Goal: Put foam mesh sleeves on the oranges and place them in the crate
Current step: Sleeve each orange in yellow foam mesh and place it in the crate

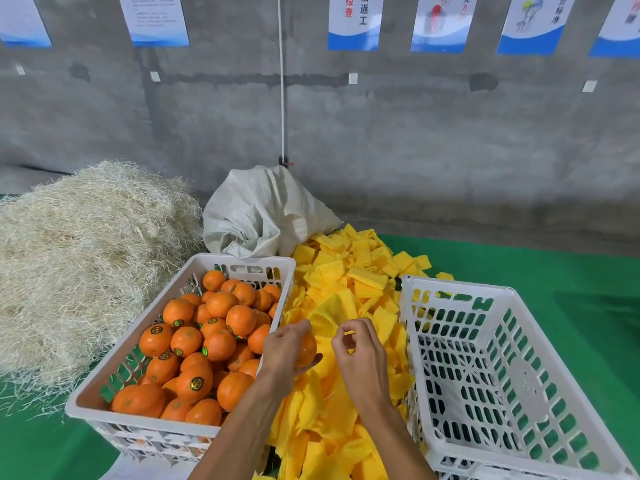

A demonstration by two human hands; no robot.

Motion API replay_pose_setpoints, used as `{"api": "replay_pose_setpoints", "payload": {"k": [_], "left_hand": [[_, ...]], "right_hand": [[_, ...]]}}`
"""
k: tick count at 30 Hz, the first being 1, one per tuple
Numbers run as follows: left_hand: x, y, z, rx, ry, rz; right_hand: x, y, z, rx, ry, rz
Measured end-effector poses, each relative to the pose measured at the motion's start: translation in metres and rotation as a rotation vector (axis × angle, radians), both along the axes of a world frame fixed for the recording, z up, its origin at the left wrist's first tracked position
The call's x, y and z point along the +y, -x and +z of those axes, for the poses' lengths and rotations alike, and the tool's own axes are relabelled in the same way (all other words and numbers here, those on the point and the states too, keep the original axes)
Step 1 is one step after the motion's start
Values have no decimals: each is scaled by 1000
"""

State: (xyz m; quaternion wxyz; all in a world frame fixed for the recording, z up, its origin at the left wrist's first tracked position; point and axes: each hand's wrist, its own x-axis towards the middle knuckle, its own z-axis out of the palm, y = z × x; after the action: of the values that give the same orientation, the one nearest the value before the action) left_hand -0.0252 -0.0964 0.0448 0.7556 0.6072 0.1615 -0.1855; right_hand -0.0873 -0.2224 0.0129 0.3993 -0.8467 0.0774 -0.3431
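My left hand grips one orange above the pile of yellow foam mesh sleeves. My right hand pinches a yellow sleeve that is lifted off the pile, right beside the orange. A white crate on the left holds several oranges with stickers. A second white crate on the right has nothing inside.
A heap of pale straw lies at the far left. A white woven sack sits behind the sleeves against the grey wall. Green cloth covers the table.
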Motion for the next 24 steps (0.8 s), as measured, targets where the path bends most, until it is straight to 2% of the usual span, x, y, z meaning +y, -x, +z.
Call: {"api": "replay_pose_setpoints", "payload": {"k": [2, 5, 7, 12, 20, 22, 24], "left_hand": [[-3, 1, -3, 16, 1, 7], [-7, 0, -5, 21, 24, 17], [-8, -1, 0, 66, 69, 30], [-11, -3, 9, 93, 54, -63], [-12, -6, 13, 271, 207, -212], [-12, -8, 14, 236, 155, -209], [-11, -10, 13, 117, 9, -159]], "right_hand": [[4, 2, -1, 61, 17, 72], [10, 7, -3, 165, 86, 310], [9, 9, -7, 251, 118, 367], [5, 6, -11, 358, 20, 336], [4, 1, -10, 334, -200, 254], [2, 4, -12, 334, -268, 228], [0, 6, -15, 267, -439, 228]]}}
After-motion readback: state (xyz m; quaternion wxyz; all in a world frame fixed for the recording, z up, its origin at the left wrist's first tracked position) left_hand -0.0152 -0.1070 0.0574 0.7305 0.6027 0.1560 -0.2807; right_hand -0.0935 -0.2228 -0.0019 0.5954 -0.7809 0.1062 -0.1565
